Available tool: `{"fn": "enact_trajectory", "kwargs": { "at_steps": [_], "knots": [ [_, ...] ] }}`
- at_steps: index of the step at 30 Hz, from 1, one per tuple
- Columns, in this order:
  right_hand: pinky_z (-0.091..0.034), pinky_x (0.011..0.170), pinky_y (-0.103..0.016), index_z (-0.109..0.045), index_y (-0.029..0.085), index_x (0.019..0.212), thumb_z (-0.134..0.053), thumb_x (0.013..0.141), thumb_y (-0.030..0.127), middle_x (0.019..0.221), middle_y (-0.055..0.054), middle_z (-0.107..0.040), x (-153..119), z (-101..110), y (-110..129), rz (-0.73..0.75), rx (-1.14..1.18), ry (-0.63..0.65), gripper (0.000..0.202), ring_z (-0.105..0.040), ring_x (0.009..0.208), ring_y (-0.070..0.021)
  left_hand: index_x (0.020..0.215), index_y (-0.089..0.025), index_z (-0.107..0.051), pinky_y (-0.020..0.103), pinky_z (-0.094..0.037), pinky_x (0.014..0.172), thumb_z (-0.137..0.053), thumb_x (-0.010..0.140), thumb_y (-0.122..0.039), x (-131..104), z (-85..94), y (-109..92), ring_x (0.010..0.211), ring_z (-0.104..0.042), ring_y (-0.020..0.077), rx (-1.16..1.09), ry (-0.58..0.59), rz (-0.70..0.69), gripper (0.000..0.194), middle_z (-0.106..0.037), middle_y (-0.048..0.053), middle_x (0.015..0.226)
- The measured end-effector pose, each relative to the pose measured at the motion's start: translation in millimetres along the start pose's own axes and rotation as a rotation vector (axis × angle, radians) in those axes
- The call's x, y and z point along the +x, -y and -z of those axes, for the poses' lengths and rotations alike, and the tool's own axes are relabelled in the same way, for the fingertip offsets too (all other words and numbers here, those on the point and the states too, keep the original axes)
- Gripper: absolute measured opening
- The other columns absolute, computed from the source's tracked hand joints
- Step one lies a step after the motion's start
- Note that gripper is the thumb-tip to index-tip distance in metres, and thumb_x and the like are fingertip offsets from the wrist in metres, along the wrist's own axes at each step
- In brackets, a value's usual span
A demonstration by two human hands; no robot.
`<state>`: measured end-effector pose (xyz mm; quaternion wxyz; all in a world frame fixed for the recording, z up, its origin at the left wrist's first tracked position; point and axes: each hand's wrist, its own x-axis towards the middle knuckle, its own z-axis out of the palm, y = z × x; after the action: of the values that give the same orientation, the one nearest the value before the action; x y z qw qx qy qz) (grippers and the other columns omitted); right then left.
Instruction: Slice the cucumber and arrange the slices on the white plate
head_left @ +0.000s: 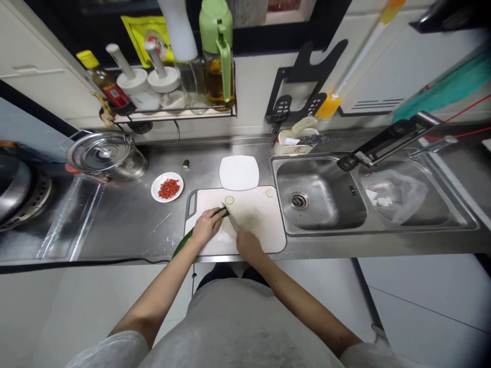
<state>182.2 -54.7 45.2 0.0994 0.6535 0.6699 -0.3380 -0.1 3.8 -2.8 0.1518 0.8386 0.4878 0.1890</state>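
Note:
A long green cucumber lies slantwise across the left part of a white cutting board. My left hand is closed over its far end, fingertips near the cut face. In my right hand is a knife, its handle hidden by my fingers and its blade right beside the cucumber's end. One round cucumber slice rests just beyond the blade. Another slice sits at the board's far right corner. Behind the board stands a white square plate.
A small plate of chopped red pieces and a cucumber stub are to the left. Farther left stands a lidded steel pot. The sink borders the board's right side. A rack of bottles and jars hangs above.

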Motion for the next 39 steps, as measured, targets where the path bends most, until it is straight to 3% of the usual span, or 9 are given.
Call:
{"fn": "enact_trajectory", "kwargs": {
  "at_steps": [4, 9, 14, 18, 21, 27, 32, 35, 39],
  "knots": [
    [-0.042, 0.076, -0.027, -0.051, 0.011, 0.119, -0.031, 0.097, 0.019, 0.099, -0.013, -0.068, -4.8, 10.5, -10.0, 0.020, 0.015, -0.002, 0.031, -0.064, 0.094, -0.0203, 0.123, -0.028, -0.061, 0.036, -0.049, 0.097, -0.051, 0.091, -0.028, 1.0, 5.8, -4.6, 0.111, -0.058, 0.0200, -0.039, 0.013, 0.066, 0.034, -0.062, 0.005, 0.123],
    [-0.040, 0.072, -0.027, -0.049, 0.018, 0.129, -0.028, 0.099, 0.028, 0.096, -0.009, -0.068, -16.8, 18.2, -33.1, -0.001, -0.051, -0.088, 0.037, -0.063, 0.089, -0.0190, 0.119, -0.026, -0.063, 0.036, -0.049, 0.096, -0.056, 0.088, -0.036, 8.9, 9.3, -3.1, 0.108, -0.061, 0.0201, -0.245, -0.034, 0.225, 0.034, -0.065, 0.005, 0.119],
    [-0.035, 0.073, -0.030, -0.045, 0.028, 0.139, -0.033, 0.099, 0.030, 0.100, -0.009, -0.062, -28.0, 21.2, -52.8, -0.083, -0.166, -0.299, 0.042, -0.058, 0.088, -0.0199, 0.118, -0.018, -0.063, 0.035, -0.052, 0.089, -0.052, 0.090, -0.041, 26.7, 12.2, -2.9, 0.104, -0.063, 0.0199, -0.522, -0.172, 0.442, 0.038, -0.067, 0.010, 0.116],
    [-0.030, 0.078, -0.033, -0.049, 0.028, 0.138, -0.043, 0.095, 0.028, 0.097, -0.009, -0.059, -32.6, 22.5, -63.0, -0.094, -0.232, -0.446, 0.043, -0.051, 0.091, -0.0218, 0.113, -0.017, -0.065, 0.033, -0.051, 0.088, -0.055, 0.087, -0.043, 39.5, 20.0, -14.6, 0.101, -0.064, 0.0194, -0.662, -0.122, 0.451, 0.038, -0.069, 0.009, 0.111],
    [-0.028, 0.077, -0.033, -0.050, 0.029, 0.138, -0.041, 0.096, 0.027, 0.094, -0.008, -0.058, -33.8, 21.3, -67.8, -0.073, -0.239, -0.491, 0.043, -0.048, 0.087, -0.0209, 0.113, -0.019, -0.066, 0.033, -0.051, 0.087, -0.061, 0.083, -0.042, 44.3, 24.2, -25.5, 0.099, -0.064, 0.0193, -0.619, -0.002, 0.364, 0.038, -0.068, 0.008, 0.112],
    [-0.027, 0.078, -0.034, -0.051, 0.028, 0.136, -0.044, 0.094, 0.026, 0.093, -0.009, -0.056, -34.4, 13.0, -73.8, -0.002, -0.243, -0.528, 0.043, -0.044, 0.087, -0.0212, 0.104, -0.025, -0.070, 0.038, -0.045, 0.096, -0.064, 0.081, -0.042, 48.4, 29.2, -39.7, 0.105, -0.060, 0.0222, -0.305, 0.171, 0.234, 0.029, -0.068, 0.005, 0.109],
    [-0.028, 0.079, -0.033, -0.053, 0.028, 0.134, -0.048, 0.090, 0.022, 0.091, -0.008, -0.056, -35.6, 2.9, -79.0, 0.020, -0.266, -0.519, 0.044, -0.045, 0.087, -0.0211, 0.093, -0.027, -0.071, 0.035, -0.042, 0.095, -0.064, 0.080, -0.034, 47.6, 29.2, -46.4, 0.103, -0.059, 0.0209, -0.264, 0.225, 0.200, 0.017, -0.068, 0.002, 0.105],
    [-0.029, 0.079, -0.034, -0.054, 0.028, 0.133, -0.050, 0.090, 0.023, 0.092, -0.008, -0.057, -36.2, -2.3, -83.0, 0.012, -0.272, -0.533, 0.044, -0.047, 0.087, -0.0214, 0.085, -0.025, -0.070, 0.031, -0.044, 0.087, -0.064, 0.078, -0.027, 49.6, 22.6, -47.3, 0.092, -0.061, 0.0182, -0.281, 0.226, 0.251, 0.010, -0.070, 0.000, 0.093],
    [-0.031, 0.078, -0.034, -0.056, 0.027, 0.132, -0.049, 0.089, 0.021, 0.090, -0.008, -0.058, -37.4, -5.8, -91.1, -0.014, -0.282, -0.543, 0.044, -0.050, 0.085, -0.0214, 0.088, -0.024, -0.068, 0.027, -0.044, 0.076, -0.058, 0.081, -0.023, 62.0, 11.9, -45.1, 0.075, -0.063, 0.0148, -0.308, 0.162, 0.456, 0.013, -0.070, -0.002, 0.078]
  ]
}}
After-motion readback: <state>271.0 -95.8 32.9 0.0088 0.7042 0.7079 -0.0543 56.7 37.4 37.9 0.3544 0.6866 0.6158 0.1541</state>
